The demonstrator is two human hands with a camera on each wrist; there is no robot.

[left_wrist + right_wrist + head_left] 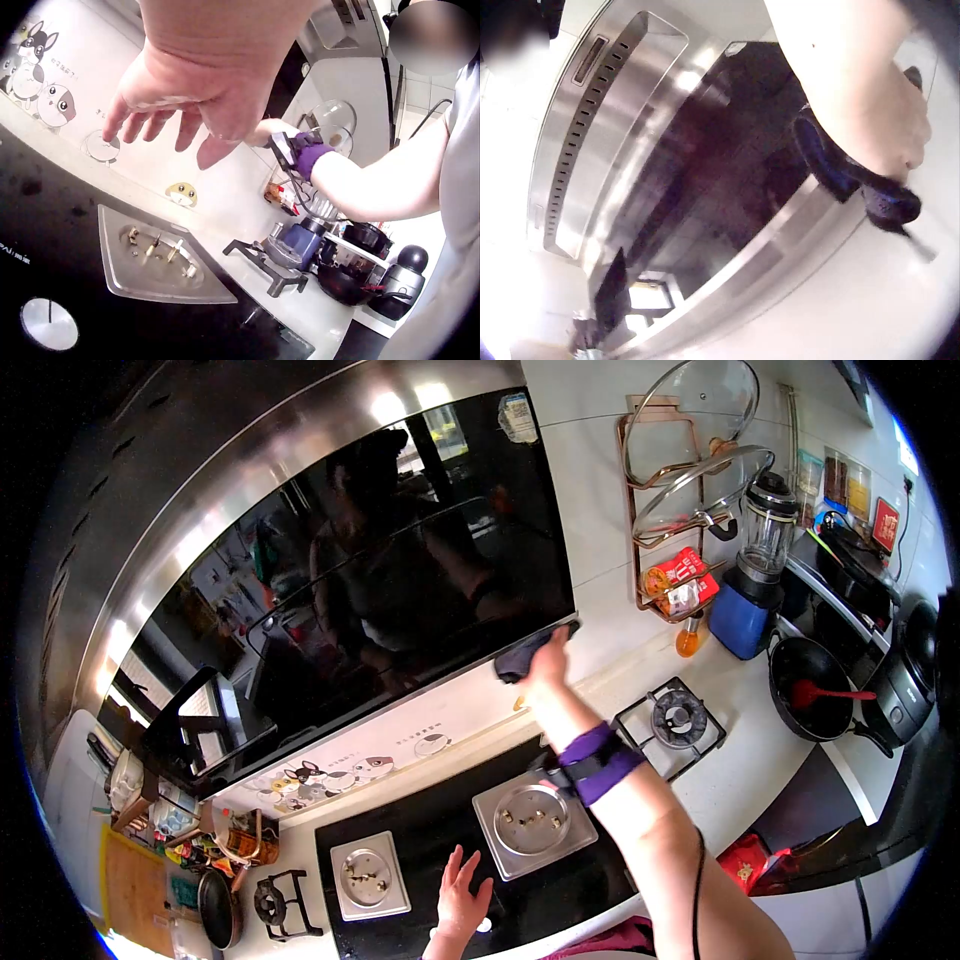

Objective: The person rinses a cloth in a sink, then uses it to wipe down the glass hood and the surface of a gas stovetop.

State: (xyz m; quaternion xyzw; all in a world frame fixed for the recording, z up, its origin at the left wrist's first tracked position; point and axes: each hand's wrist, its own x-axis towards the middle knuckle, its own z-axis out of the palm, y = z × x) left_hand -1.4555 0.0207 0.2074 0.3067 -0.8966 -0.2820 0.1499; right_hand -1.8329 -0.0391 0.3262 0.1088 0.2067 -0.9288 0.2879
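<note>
My right hand [547,662] grips a dark cloth [518,657] at the lower right corner of the range hood's black glass panel [420,560]. In the right wrist view the dark blue cloth [825,161] bunches out from under the fingers, close against the panel's metal lower edge [769,244]. My left hand [462,900] hangs over the black gas hob [430,840] with its fingers extended, holding nothing. Below that hand in the left wrist view is a square metal burner plate [120,274], its small burner fittings exposed.
Pot supports [712,750] [310,915] stand on the counter on both sides of the hob. To the right are a lid rack [630,510], a blue blender [740,615] and a black wok [790,720]. A small pan [217,910] stands at left.
</note>
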